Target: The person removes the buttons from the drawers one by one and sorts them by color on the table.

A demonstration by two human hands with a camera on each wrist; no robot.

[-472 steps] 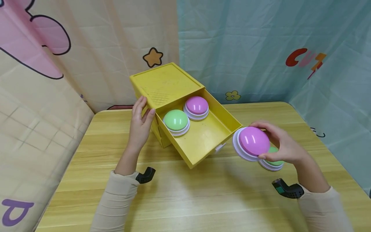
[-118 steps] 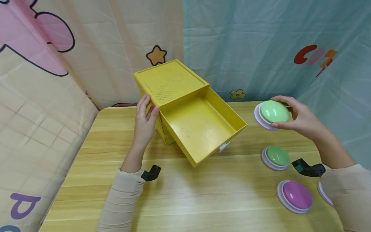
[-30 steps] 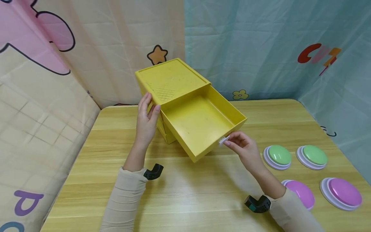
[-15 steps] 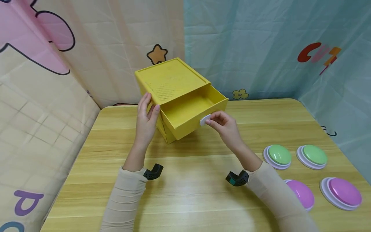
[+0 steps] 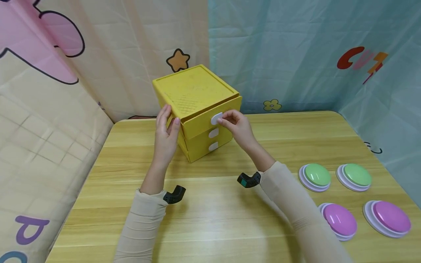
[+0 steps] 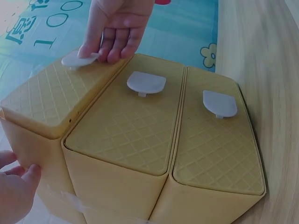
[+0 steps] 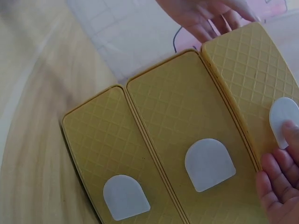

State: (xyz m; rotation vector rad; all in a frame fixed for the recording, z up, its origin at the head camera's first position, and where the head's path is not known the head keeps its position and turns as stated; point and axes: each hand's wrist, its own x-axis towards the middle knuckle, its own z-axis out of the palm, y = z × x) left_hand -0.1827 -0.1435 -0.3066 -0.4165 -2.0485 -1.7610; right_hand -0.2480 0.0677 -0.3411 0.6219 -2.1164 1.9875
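A yellow drawer cabinet (image 5: 197,87) with three stacked drawers stands near the back of the table. Its top drawer (image 5: 200,124) sits slightly proud of the lower two. My right hand (image 5: 240,129) pinches the white handle (image 5: 216,118) of that drawer between thumb and fingers, which the right wrist view shows close up at the handle (image 7: 282,116). My left hand (image 5: 163,138) rests against the cabinet's left side near its upper front corner, fingers extended. In the left wrist view, the middle handle (image 6: 146,83) and bottom handle (image 6: 219,103) are untouched.
On the table's right side lie two green domes (image 5: 317,174) and two pink domes (image 5: 391,217), each on a white round base. The wooden table (image 5: 210,219) reaches the printed curtain (image 5: 263,54) behind the cabinet.
Within the last second, my right hand has pushed the top drawer in almost fully by its handle. The left hand has stayed in place. Earlier, the domes moved from the drawer to the table.
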